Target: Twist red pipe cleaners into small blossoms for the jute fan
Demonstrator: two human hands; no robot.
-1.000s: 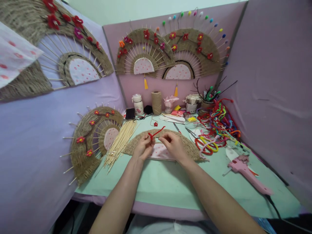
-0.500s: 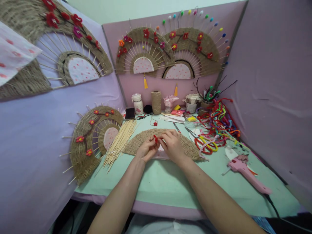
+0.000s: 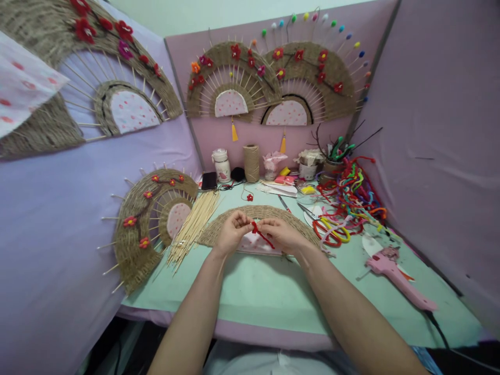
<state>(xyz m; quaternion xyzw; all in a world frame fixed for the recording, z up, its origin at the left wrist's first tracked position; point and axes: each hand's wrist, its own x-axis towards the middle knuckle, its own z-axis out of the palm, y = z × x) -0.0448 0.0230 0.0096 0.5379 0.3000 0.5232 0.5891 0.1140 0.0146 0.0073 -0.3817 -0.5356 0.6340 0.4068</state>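
Note:
A red pipe cleaner (image 3: 265, 239), bunched into small loops at its upper end, is pinched between my two hands. My left hand (image 3: 234, 232) grips the looped end from the left with thumb and fingertips. From the right, my right hand (image 3: 279, 234) pinches the same piece, and a straight red tail slants down to the right beneath its fingers. Both hands are over a twine-wrapped fan (image 3: 219, 223) lying on the table, whose dotted fabric centre (image 3: 250, 245) shows under them.
Thin wooden sticks (image 3: 193, 224) lie left of the fan. To the right are scissors (image 3: 332, 232), tangled coloured pipe cleaners (image 3: 351, 192) and a pink glue gun (image 3: 402, 281) with a cord. A twine spool (image 3: 252, 163) and a white bottle (image 3: 222, 166) stand behind.
My hands have moved slightly apart and my right hand has lowered its fingers. The red pipe cleaner's long tail now shows, pointing down to the right.

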